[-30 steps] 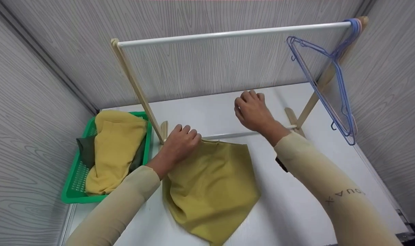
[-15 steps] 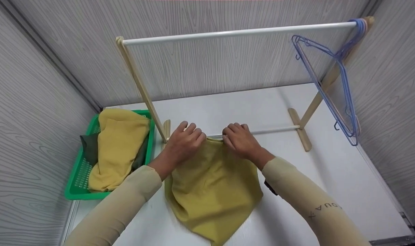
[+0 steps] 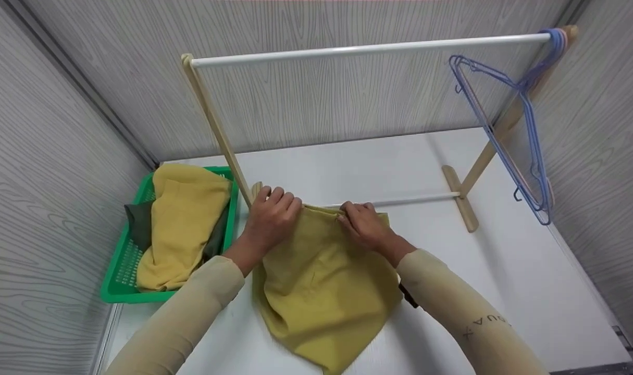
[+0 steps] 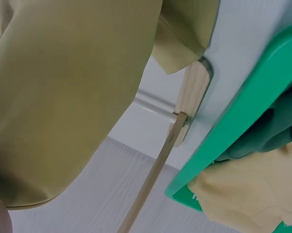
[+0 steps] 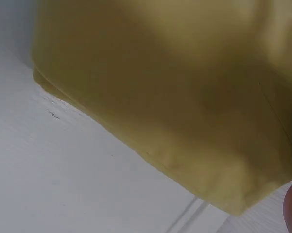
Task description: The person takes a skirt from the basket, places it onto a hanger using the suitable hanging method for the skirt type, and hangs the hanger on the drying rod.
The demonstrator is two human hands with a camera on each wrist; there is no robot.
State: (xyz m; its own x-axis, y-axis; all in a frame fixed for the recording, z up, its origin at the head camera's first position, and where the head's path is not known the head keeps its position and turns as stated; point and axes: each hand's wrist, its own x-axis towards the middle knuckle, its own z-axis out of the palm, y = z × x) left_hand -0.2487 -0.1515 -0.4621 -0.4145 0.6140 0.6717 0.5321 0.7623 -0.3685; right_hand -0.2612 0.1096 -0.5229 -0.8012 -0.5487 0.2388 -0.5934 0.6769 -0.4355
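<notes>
The mustard cloth (image 3: 326,291) stretches between the two hands and spreads toward the person below them, over the white worktop (image 3: 545,302), its lower end narrowing to a point. The left hand (image 3: 270,219) has its fingers curled over the top edge near one end; the right hand (image 3: 367,225) pinches the same edge farther along, with a corner showing just beyond it. Left of the left hand, a green basket (image 3: 139,298) holds a yellow cloth (image 3: 186,229) over a dark green cloth (image 3: 139,224). Beyond both hands stands a rack with a white top bar (image 3: 368,49); farther to the right of the right hand, blue hangers (image 3: 527,83) hang at the bar's end.
</notes>
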